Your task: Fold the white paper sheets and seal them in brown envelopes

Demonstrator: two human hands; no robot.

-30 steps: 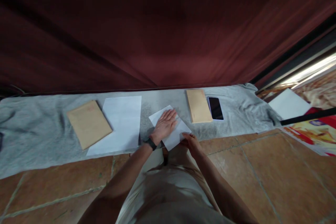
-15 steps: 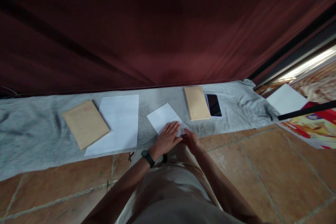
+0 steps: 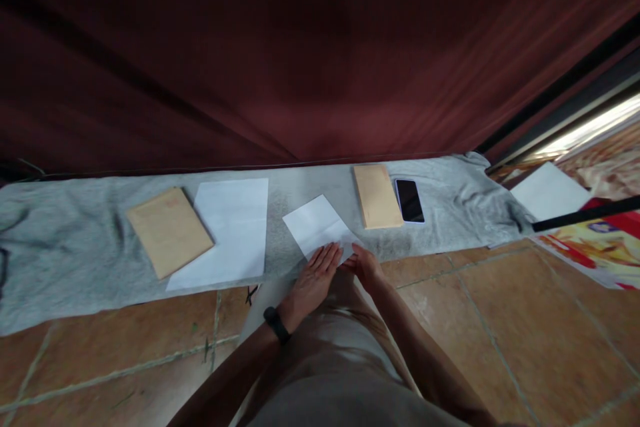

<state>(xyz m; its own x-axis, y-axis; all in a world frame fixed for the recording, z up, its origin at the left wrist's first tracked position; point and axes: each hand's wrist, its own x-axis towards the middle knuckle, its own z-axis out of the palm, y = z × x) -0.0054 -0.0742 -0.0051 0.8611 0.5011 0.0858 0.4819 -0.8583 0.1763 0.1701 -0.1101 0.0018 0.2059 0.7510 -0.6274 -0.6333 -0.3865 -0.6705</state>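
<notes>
A small sheet of white paper (image 3: 317,221), seemingly folded, lies at a slant near the front edge of the grey cloth. Flat across its near edge is my left hand (image 3: 315,279), fingers stretched out and close together. At the paper's near right corner, my right hand (image 3: 367,268) grips the edge with bent fingers; its fingertips are partly hidden. Left of them a larger white sheet (image 3: 240,230) lies under a brown envelope (image 3: 170,233). To the right sit a stack of brown envelopes (image 3: 379,197) and a phone (image 3: 409,200) with a dark screen.
The grey cloth (image 3: 450,200) covers a long narrow surface against a dark red curtain (image 3: 320,80). Tiled floor (image 3: 465,320) runs along the front. At the far right are a black bar (image 3: 585,213), a white sheet (image 3: 550,190) and a colourful printed package (image 3: 600,247).
My left hand has slid toward me, from the middle of the small paper to its near edge. The right hand stays at the corner. The view has shifted slightly.
</notes>
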